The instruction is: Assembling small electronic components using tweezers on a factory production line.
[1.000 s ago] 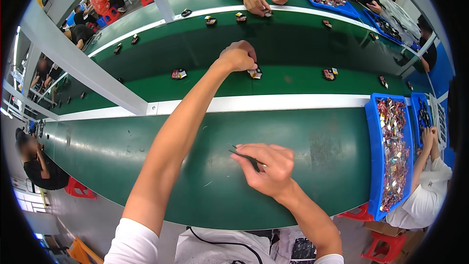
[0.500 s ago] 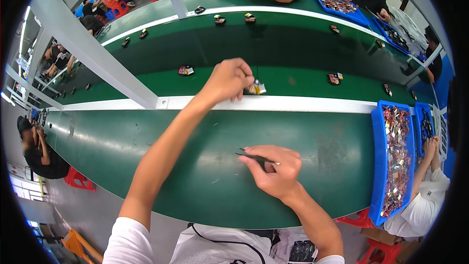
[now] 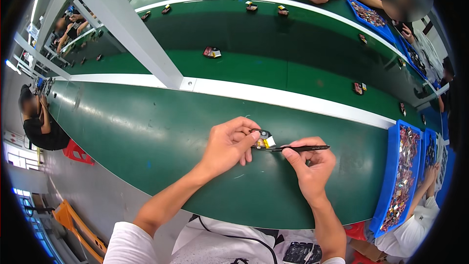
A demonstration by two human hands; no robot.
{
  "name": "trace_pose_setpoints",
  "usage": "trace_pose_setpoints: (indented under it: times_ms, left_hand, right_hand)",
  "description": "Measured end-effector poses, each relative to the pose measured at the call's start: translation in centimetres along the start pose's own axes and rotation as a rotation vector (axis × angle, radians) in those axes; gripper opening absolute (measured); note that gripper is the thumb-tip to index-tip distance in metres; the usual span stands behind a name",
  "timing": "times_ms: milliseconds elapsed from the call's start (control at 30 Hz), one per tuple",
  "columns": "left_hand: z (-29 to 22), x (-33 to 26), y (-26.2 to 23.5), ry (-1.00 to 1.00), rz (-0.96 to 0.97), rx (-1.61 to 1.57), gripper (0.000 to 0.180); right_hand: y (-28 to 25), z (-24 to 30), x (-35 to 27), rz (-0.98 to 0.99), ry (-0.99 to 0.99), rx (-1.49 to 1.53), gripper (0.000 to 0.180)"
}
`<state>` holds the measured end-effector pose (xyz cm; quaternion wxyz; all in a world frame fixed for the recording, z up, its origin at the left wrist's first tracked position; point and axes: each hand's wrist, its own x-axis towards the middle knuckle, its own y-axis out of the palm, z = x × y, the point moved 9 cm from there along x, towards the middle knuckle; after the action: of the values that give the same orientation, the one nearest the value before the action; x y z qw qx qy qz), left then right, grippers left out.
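Observation:
Over the green worktable (image 3: 146, 142), my left hand (image 3: 228, 143) is closed on a small black electronic part (image 3: 264, 134) with a yellow strip and a white tab. Part of it is hidden behind my fingers. Black tweezers (image 3: 312, 147) are pinched in my right hand (image 3: 312, 166). Their tips reach left to the lower edge of the part, beside the yellow strip; I cannot tell whether they grip it.
Beyond a white rail (image 3: 268, 97), similar small parts (image 3: 212, 52) lie spaced along a green conveyor belt. At the right stands a blue tray (image 3: 382, 215) full of small pieces. A white post (image 3: 132, 29) rises at the left. Other people sit around the line.
My left hand has come back from the belt toward me with the black part. My right hand has moved right and turned the tweezers so their tips meet it. The view has shifted.

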<state>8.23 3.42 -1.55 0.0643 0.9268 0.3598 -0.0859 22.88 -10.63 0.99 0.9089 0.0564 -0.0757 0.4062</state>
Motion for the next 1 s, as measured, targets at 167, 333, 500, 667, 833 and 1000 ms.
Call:
trace_pose_setpoints:
  times_ms: [167,333,500,667,833,1000]
  left_hand:
    - [0.4,-0.4,0.7,-0.012,0.015,-0.004,0.016]
    - [0.4,-0.7,1.3,-0.029,0.046,-0.053,0.017]
    - [0.5,-0.9,1.7,-0.019,0.047,-0.043,0.017]
    - [0.4,-1.0,2.0,0.005,0.053,-0.023,0.018]
    - [0.3,-1.2,2.6,0.044,0.065,-0.084,0.019]
    - [0.3,-1.2,2.6,0.049,0.065,-0.081,0.020]
  right_hand:
    - [0.6,0.4,-0.1,0.020,-0.083,-0.109,0.016]
    - [0.7,0.3,-0.3,0.034,-0.116,-0.230,0.016]
    - [0.5,-0.3,-0.3,0.041,-0.070,-0.212,0.016]
    - [0.3,-0.9,-0.1,0.063,0.074,-0.106,0.014]
    - [0.1,-1.8,0.0,0.038,0.211,0.033,0.010]
    - [0.3,-1.8,0.0,0.041,0.217,0.044,0.010]
